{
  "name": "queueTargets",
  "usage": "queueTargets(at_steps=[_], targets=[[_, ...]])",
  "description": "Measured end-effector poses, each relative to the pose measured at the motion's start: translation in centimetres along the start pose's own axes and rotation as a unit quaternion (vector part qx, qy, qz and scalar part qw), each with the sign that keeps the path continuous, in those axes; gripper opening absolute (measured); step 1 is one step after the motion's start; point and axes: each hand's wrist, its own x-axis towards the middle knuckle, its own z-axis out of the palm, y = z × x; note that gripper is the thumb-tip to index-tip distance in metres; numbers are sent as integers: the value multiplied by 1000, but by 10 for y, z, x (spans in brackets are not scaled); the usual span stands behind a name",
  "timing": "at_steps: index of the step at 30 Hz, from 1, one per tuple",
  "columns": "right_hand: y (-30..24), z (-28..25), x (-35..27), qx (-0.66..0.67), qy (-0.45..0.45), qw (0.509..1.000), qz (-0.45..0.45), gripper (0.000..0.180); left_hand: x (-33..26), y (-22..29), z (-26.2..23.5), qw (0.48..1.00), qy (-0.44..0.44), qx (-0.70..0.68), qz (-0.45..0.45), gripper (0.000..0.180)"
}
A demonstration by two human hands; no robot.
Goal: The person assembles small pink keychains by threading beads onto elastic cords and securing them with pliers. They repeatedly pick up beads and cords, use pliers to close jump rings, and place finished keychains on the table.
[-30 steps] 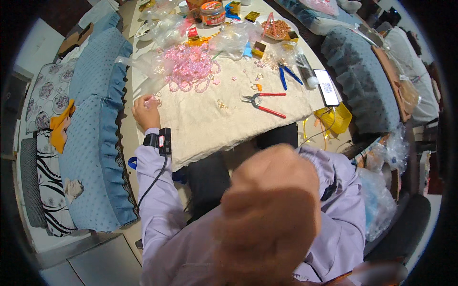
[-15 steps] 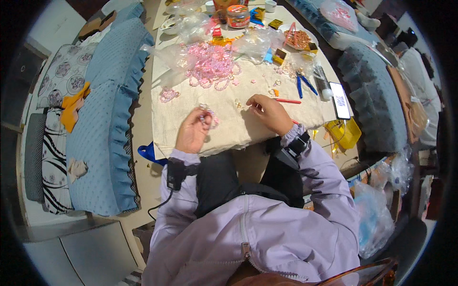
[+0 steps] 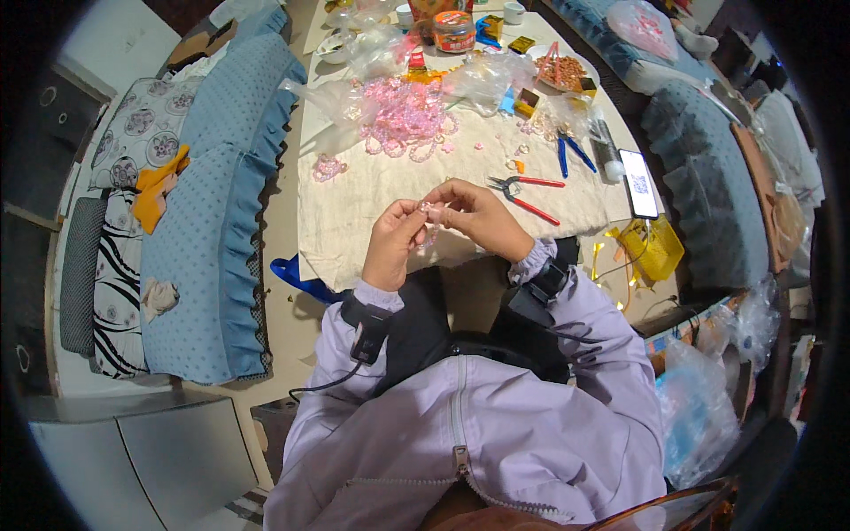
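1. Small pink bead piece (image 3: 431,211): pinched between the fingertips of both hands, raised just above the near edge of the desk (image 3: 354,226). Too small to tell its shape or long axis; a pale strand seems to hang below it toward the cloth.
2. Left hand (image 3: 394,243): fingers curled, thumb and forefinger pressed onto the bead piece from the left. The piece lies at its fingertips, up and to the right of the palm.
3. Right hand (image 3: 478,217): fingers bent, tips closed on the same piece from the right. Both hands touch it; neither is clearly nearer, and the fingertips meet around it.
4. Red-handled pliers (image 3: 524,190): lying flat on the cloth just right of the bead piece, beyond the right hand, handles pointing right. Nearest tool, on the right hand's side.
5. Blue-handled pliers (image 3: 571,152): farther right and beyond the red pair, apart from the hands.
6. Pile of pink beads (image 3: 407,119): well beyond the bead piece, toward the far side of the desk, among clear plastic bags.
7. Phone (image 3: 639,183): far right of the bead piece, at the desk's right edge.
8. Open room: bare cream cloth lies directly beyond and left of the bead piece; the near desk edge runs just beneath the hands, so dropped parts could fall to the lap or floor.
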Motion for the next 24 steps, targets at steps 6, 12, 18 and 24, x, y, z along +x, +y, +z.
queueTargets(at_steps=[6, 12, 18, 24], targets=[[-20, -6, -17, -138, 37, 987, -79, 15, -11, 4, 19, 999, -48, -1, 8, 11], [-44, -10, -29, -152, 26, 978, -142, 17, -20, 10, 27, 998, -57, 8, 0, 18], [-52, -14, -31, -95, -33, 984, -148, 22, -31, 20, 26, 994, -85, 71, -21, 21], [-58, -19, -28, 39, -146, 988, -33, 20, -35, 29, 17, 984, -158, -1, -87, 26]])
